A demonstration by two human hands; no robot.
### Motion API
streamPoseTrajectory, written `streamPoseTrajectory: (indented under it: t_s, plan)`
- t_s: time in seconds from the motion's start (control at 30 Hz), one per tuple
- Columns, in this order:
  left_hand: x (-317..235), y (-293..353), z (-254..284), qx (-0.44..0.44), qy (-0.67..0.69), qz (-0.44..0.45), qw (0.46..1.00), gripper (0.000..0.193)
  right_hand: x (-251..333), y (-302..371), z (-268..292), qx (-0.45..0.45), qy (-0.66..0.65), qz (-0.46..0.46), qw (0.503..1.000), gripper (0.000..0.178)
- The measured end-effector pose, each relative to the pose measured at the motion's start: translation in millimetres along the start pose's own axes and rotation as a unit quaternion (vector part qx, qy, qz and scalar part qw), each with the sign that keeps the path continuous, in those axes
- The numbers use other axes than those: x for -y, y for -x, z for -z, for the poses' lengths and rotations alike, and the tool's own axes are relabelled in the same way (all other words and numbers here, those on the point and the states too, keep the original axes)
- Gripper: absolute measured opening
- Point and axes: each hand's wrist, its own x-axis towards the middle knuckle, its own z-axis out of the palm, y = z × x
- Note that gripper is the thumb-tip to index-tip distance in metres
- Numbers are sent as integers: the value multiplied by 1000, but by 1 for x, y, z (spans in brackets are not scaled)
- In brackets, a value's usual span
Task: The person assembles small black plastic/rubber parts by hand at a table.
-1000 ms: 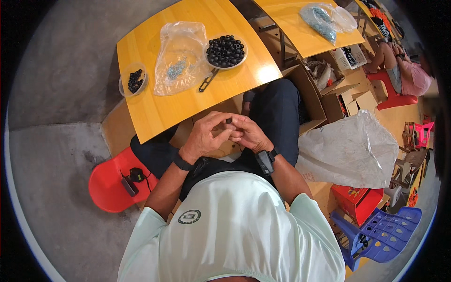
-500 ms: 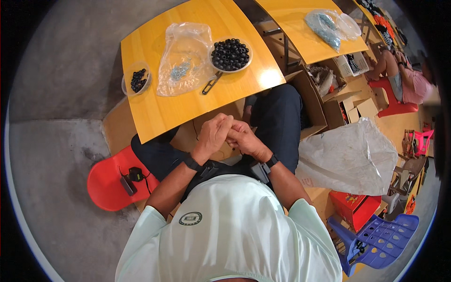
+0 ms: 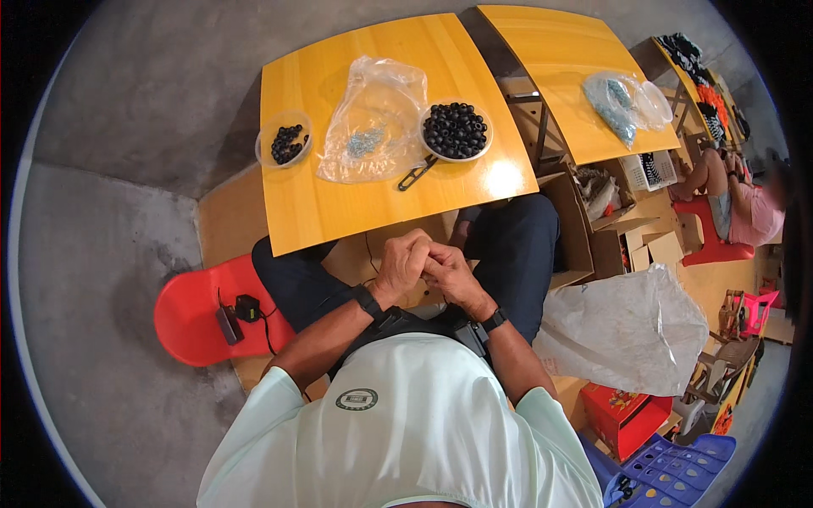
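My left hand and my right hand meet over my lap, just off the table's near edge. The fingers of both are bent and pressed together; whatever sits between them is hidden. On the yellow table in front of me are a clear tub of black beads, a smaller tub with fewer black beads, and a clear plastic bag with small silvery-blue pieces. A flat black slotted strip lies against the larger tub.
A red stool with a black plug and adapter stands at my left. Cardboard boxes, a white sack and a blue plastic chair are on the right. Beyond a second yellow table, a person sits on a red chair.
The view has shifted, so the table and tubs appear farther right and lower. My hands stay joined over my lap, with the fingers slightly rearranged.
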Motion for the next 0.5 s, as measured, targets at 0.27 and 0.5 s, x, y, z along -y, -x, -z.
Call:
streamPoseTrajectory:
  t_s: [0.27,0.5]
  plan:
    - [-6,-7,5,-15,27,29,999,26,10,-5,-5,-6,-29,-10,999,17]
    - [-5,-9,17,34,-96,-63,993,25,16,-5,-8,-8,45,-19,999,14]
